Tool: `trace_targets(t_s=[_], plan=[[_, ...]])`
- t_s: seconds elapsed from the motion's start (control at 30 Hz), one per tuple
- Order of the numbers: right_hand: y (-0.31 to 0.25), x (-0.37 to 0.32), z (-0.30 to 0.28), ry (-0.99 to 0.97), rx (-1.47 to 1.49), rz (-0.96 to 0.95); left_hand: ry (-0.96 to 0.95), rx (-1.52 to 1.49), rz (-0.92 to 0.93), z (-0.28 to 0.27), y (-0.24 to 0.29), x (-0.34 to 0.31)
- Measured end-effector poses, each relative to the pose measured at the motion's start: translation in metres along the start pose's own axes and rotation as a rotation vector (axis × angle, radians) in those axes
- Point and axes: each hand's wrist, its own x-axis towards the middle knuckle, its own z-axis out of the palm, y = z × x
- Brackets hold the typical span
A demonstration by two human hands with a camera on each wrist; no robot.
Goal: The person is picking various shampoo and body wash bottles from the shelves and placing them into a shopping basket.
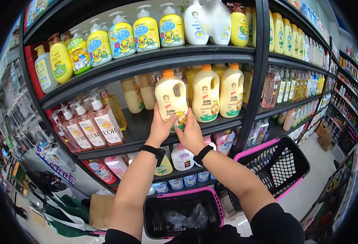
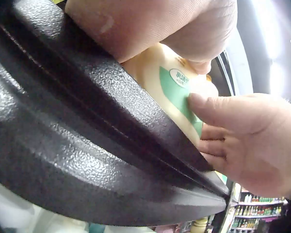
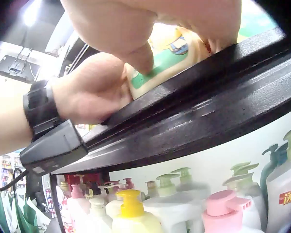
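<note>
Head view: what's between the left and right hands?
The orange-capped bottle, gripped by the left hand and right hand from either side; the head view shows it.

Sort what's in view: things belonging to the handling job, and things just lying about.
In the job:
- cream bottle
- left hand and right hand, gripping it
- middle shelf

Apparently just about:
- duck bottles
- pink pump bottles
- basket holding clear plastic

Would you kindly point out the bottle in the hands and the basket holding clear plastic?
Bottle (image 1: 166, 99): head view, middle of its front.
Basket (image 1: 218, 206): head view, right side of its pink rim.
</note>
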Motion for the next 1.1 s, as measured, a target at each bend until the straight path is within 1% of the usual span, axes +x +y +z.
trace_targets(t_s=[0.03, 0.13, 0.17, 0.27, 0.3, 0.33, 0.37, 0.4, 0.43, 0.47, 0.5, 0.53, 0.57, 0.6, 0.67, 0.73, 0.77, 0.8, 0.87, 0.97, 1.0, 1.07, 1.1], plan=[[0.003, -0.005, 0.004, 0.032, -0.086, -0.042, 0.007, 0.057, 0.011, 0.0, 0.002, 0.0], [-0.004, -0.022, -0.002, 0.02, -0.238, -0.041, -0.004, 0.11, -0.022, -0.002, -0.006, 0.004], [-0.006, -0.034, -0.008, -0.018, -0.284, -0.052, -0.002, 0.06, -0.016, -0.001, -0.01, 0.003], [-0.001, -0.061, -0.015, -0.02, -0.349, -0.122, -0.041, -0.061, 0.023, 0.001, -0.023, 0.008], [-0.005, -0.075, -0.025, -0.056, -0.339, -0.112, -0.085, -0.19, -0.034, 0.003, -0.023, 0.007], [-0.002, -0.093, -0.033, -0.092, -0.261, -0.109, -0.104, -0.049, -0.048, -0.001, -0.02, 0.008], [0.002, -0.117, -0.04, -0.159, -0.22, -0.081, -0.117, -0.06, -0.026, -0.003, -0.026, 0.009], [0.006, -0.144, -0.05, -0.219, -0.18, -0.047, -0.104, -0.136, -0.048, 0.002, -0.011, 0.004], [0.006, -0.174, -0.062, -0.282, -0.149, 0.008, -0.112, -0.056, -0.057, 0.0, -0.012, 0.003], [0.009, -0.203, -0.076, -0.391, -0.039, 0.128, -0.129, -0.087, -0.064, 0.005, 0.003, -0.001], [0.012, -0.233, -0.093, -0.428, -0.069, 0.17, -0.12, -0.062, -0.096, 0.007, 0.005, -0.002], [0.014, -0.262, -0.109, -0.475, -0.094, 0.207, -0.124, -0.112, -0.12, 0.008, 0.004, -0.002], [0.02, -0.292, -0.124, -0.475, -0.115, 0.239, -0.119, -0.015, -0.119, 0.005, 0.001, 0.0], [0.025, -0.317, -0.142, -0.43, -0.155, 0.226, -0.135, -0.016, -0.141, 0.002, -0.003, 0.002], [0.026, -0.351, -0.181, -0.358, -0.235, 0.32, -0.145, 0.004, -0.141, -0.003, -0.011, 0.006], [0.02, -0.366, -0.212, -0.212, -0.273, 0.369, -0.116, 0.052, -0.138, 0.0, -0.008, 0.006], [0.015, -0.368, -0.226, -0.162, -0.318, 0.333, -0.122, 0.043, -0.133, 0.001, -0.01, 0.006], [0.012, -0.369, -0.236, -0.156, -0.337, 0.323, -0.131, 0.041, -0.13, 0.0, -0.01, 0.008], [0.013, -0.366, -0.253, -0.131, -0.447, 0.233, -0.139, 0.049, -0.126, 0.0, -0.011, 0.008], [0.022, -0.362, -0.268, -0.07, -0.65, 0.329, -0.145, 0.081, -0.113, -0.001, -0.011, 0.007], [0.025, -0.361, -0.267, -0.07, -0.753, 0.363, -0.141, 0.089, -0.102, -0.003, -0.014, 0.007], [0.037, -0.374, -0.264, -0.136, -0.847, 0.387, -0.102, 0.114, -0.1, -0.002, -0.012, 0.006], [0.04, -0.378, -0.262, -0.126, -0.86, 0.376, -0.092, 0.133, -0.067, -0.001, -0.012, 0.005]])
